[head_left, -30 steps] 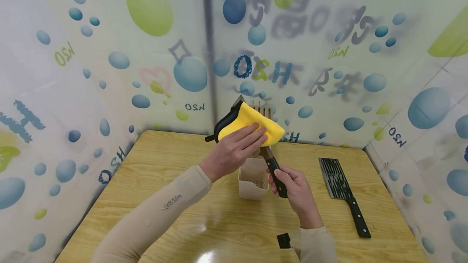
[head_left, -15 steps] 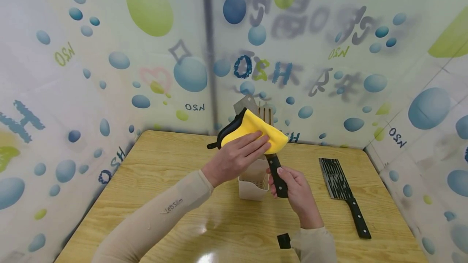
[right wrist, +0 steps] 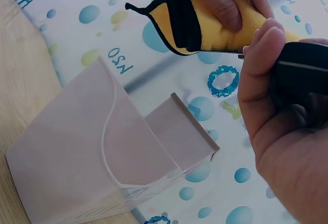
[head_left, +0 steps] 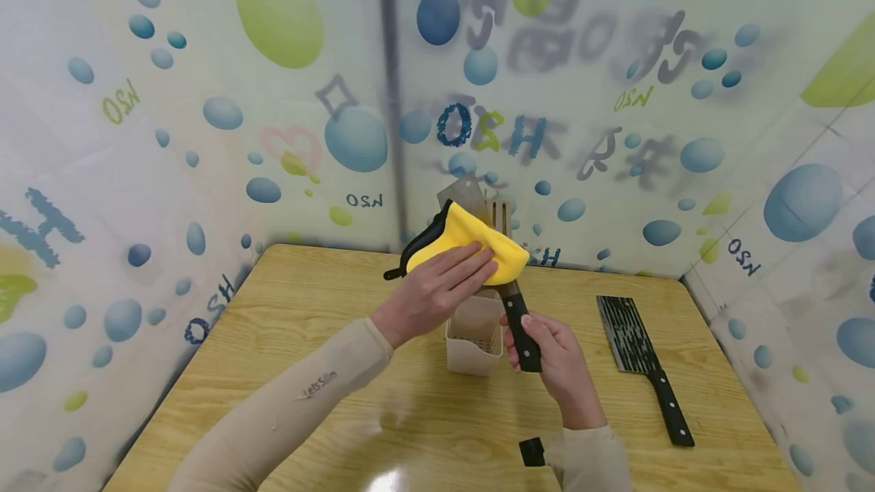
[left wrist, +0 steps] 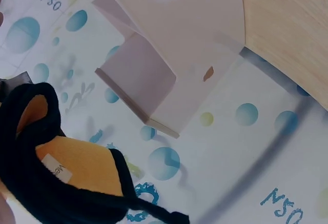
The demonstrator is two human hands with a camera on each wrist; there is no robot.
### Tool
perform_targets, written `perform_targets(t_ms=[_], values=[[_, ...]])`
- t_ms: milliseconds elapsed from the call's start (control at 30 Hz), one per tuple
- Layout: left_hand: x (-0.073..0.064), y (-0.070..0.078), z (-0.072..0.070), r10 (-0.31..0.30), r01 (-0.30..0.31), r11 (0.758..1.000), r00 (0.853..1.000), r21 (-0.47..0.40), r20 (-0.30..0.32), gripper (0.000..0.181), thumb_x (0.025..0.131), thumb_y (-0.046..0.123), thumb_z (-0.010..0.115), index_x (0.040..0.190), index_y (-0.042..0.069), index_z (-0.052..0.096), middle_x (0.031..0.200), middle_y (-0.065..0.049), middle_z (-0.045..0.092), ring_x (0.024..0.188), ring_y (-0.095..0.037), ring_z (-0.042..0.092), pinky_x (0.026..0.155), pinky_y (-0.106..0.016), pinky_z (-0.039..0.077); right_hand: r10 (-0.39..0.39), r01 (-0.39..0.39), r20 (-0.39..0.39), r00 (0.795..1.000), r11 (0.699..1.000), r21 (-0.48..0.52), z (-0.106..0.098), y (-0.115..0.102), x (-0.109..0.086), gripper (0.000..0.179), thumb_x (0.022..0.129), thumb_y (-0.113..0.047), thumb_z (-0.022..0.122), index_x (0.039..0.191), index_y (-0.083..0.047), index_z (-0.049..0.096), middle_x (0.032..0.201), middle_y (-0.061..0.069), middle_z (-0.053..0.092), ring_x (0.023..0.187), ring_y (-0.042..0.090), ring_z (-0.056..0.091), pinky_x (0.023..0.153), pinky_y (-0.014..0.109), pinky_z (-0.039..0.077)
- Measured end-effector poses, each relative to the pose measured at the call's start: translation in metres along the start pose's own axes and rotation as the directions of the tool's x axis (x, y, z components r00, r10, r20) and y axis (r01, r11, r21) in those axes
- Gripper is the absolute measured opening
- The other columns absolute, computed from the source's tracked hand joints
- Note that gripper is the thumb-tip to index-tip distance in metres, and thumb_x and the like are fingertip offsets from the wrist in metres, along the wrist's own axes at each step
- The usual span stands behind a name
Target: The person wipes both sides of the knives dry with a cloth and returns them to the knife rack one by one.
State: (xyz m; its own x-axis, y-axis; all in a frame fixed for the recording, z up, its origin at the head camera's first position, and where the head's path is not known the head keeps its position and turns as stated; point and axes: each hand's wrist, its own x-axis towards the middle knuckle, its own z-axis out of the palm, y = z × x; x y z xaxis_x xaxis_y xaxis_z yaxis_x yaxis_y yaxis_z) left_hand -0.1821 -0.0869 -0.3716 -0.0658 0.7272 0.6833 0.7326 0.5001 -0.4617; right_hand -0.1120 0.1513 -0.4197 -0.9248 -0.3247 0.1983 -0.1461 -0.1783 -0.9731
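My right hand [head_left: 557, 351] grips the black riveted handle [head_left: 523, 336] of a cleaver, held upright above the table. Its metal blade [head_left: 465, 190], with a hole near the top corner, shows above a yellow cloth [head_left: 472, 232] with black edging. My left hand [head_left: 440, 287] holds this cloth folded over the blade, fingers laid along its front. The right wrist view shows the left thumb [right wrist: 225, 11] on the cloth's other side. Most of the blade is hidden by the cloth. Brownish fork-like stripes [head_left: 499, 215] show beside the blade.
A pale plastic holder [head_left: 472, 359] stands on the wooden table [head_left: 307, 401] behind and below the hands. Farther right lies a second cleaver [head_left: 642, 367] with a black-streaked blade and black handle. A patterned curtain [head_left: 588, 97] surrounds the table's back and sides.
The cloth and left hand shift a little right and down, then back left along the blade. More of the blade's top corner shows than one second ago. The right hand stays nearly in place.
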Motion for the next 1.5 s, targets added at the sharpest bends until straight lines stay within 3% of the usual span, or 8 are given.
perform_targets(t_ms=[67, 267, 533, 800, 1100, 1333, 1500], values=[[0.0, -0.002, 0.0, -0.009, 0.009, 1.0, 1.0, 0.007, -0.007, 0.049, 0.09, 0.003, 0.079, 0.137, 0.001, 0.065, 0.139, -0.012, 0.066, 0.129, -0.026, 0.062, 0.112, -0.035, 0.047, -0.006, 0.006, 0.01, 1.0, 1.0, 0.009, 0.0, -0.001, 0.0, 0.048, 0.114, -0.025, 0.039, 0.115, 0.02, 0.056, 0.085, 0.002, 0.064, 0.066, 0.009, 0.061, 0.059, 0.022, 0.057], [-0.001, -0.009, 0.0, -0.036, 0.036, 0.999, 0.999, 0.016, 0.0, 0.051, 0.089, 0.001, 0.079, 0.138, 0.002, 0.064, 0.14, -0.011, 0.065, 0.129, -0.026, 0.062, 0.112, -0.034, 0.048, -0.012, 0.012, 0.03, 0.999, 1.0, 0.014, -0.001, -0.003, -0.002, 0.042, 0.114, -0.024, 0.039, 0.114, 0.013, 0.06, 0.086, 0.005, 0.063, 0.066, 0.01, 0.061, 0.058, 0.023, 0.058], [-0.003, -0.02, 0.001, -0.084, 0.084, 0.996, 0.996, -0.011, 0.0, 0.052, 0.086, -0.005, 0.079, 0.136, 0.002, 0.065, 0.137, -0.01, 0.067, 0.128, -0.026, 0.062, 0.112, -0.034, 0.048, -0.005, 0.005, 0.045, 0.999, 1.0, -0.01, -0.001, -0.002, -0.003, 0.047, 0.114, -0.023, 0.039, 0.114, 0.021, 0.054, 0.086, 0.001, 0.064, 0.066, 0.009, 0.062, 0.058, 0.023, 0.058], [-0.005, -0.029, 0.001, -0.123, 0.123, 0.992, 0.992, -0.011, 0.004, 0.055, 0.085, -0.009, 0.077, 0.137, 0.001, 0.064, 0.137, -0.012, 0.066, 0.127, -0.028, 0.063, 0.111, -0.036, 0.048, -0.02, 0.019, 0.075, 0.997, 1.0, 0.01, -0.003, 0.0, -0.004, 0.034, 0.113, -0.02, 0.04, 0.111, 0.001, 0.067, 0.084, 0.004, 0.064, 0.064, 0.009, 0.062, 0.057, 0.023, 0.058], [-0.007, -0.039, 0.0, -0.17, 0.17, 0.985, 0.985, -0.011, 0.005, 0.054, 0.086, -0.011, 0.073, 0.137, 0.001, 0.064, 0.137, -0.013, 0.067, 0.126, -0.028, 0.064, 0.11, -0.036, 0.049, -0.029, 0.028, 0.102, 0.994, 0.999, 0.015, -0.004, 0.0, -0.004, 0.036, 0.113, -0.016, 0.04, 0.112, 0.014, 0.061, 0.083, 0.002, 0.064, 0.063, 0.008, 0.061, 0.056, 0.023, 0.058], [-0.01, -0.044, 0.001, -0.197, 0.197, 0.98, 0.98, -0.023, 0.011, 0.05, 0.087, -0.01, 0.073, 0.136, 0.0, 0.065, 0.136, -0.015, 0.067, 0.126, -0.029, 0.064, 0.109, -0.037, 0.05, 0.025, -0.023, 0.081, 0.996, 1.0, -0.015, -0.005, 0.0, -0.003, 0.04, 0.111, -0.014, 0.047, 0.114, 0.025, 0.053, 0.082, 0.002, 0.063, 0.063, 0.009, 0.06, 0.056, 0.023, 0.057], [-0.012, -0.047, 0.003, -0.216, 0.216, 0.976, 0.976, -0.028, 0.002, 0.049, 0.088, -0.01, 0.073, 0.135, 0.0, 0.066, 0.135, -0.015, 0.067, 0.125, -0.029, 0.065, 0.109, -0.037, 0.051, 0.042, -0.041, 0.072, 0.997, 0.999, -0.02, -0.006, -0.001, -0.003, 0.026, 0.11, -0.013, 0.05, 0.112, 0.006, 0.067, 0.082, 0.001, 0.063, 0.063, 0.009, 0.061, 0.055, 0.023, 0.056]])
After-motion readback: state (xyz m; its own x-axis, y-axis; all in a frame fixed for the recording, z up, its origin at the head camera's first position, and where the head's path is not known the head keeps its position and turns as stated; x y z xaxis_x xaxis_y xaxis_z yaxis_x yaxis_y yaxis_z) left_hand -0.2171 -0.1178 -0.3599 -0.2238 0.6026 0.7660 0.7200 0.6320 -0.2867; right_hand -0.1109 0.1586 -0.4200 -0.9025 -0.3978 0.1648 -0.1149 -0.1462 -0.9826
